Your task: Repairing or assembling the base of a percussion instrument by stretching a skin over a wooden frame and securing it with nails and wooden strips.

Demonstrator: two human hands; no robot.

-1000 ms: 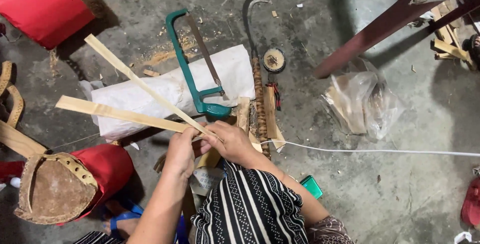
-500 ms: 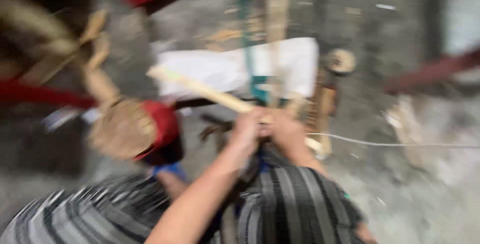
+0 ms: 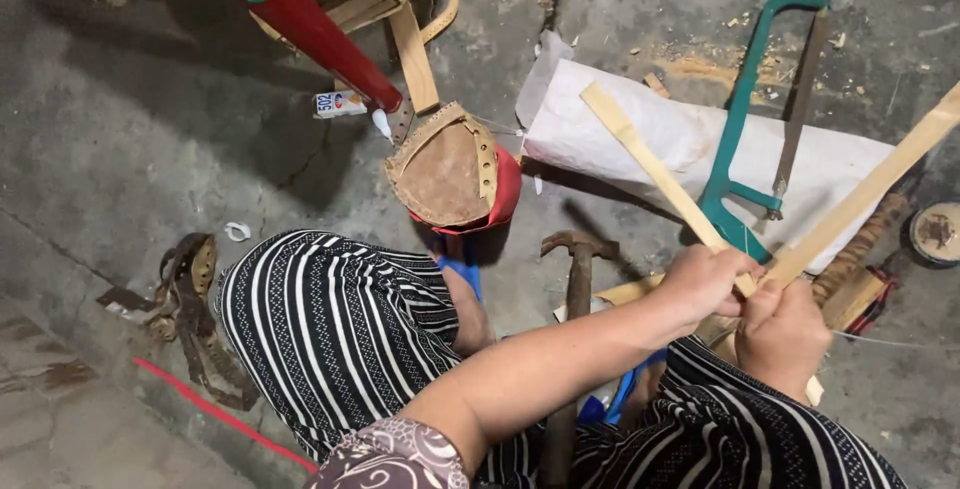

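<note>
My left hand [image 3: 705, 284] grips the near end of a pale bamboo strip [image 3: 650, 164] that slants up to the left. My right hand [image 3: 785, 334] grips a second bamboo strip [image 3: 880, 184] that slants up to the right edge. The two strips meet between my hands, just above my striped trouser knee [image 3: 740, 419]. Behind the strips a green-framed hacksaw [image 3: 745, 124] lies on a white sack [image 3: 690, 139].
A hammer [image 3: 577, 279] stands between my knees. A worn leather pad on a red stool [image 3: 455, 174] sits ahead, a red and green pole [image 3: 300, 19] slants at top left. A small glue bottle [image 3: 345, 104], straps [image 3: 190, 299] and a round tin [image 3: 935, 234] lie on the concrete floor.
The view swung left, so the sack and saw now sit at the right. Both hands kept hold of the two strips, which now spread wider apart.
</note>
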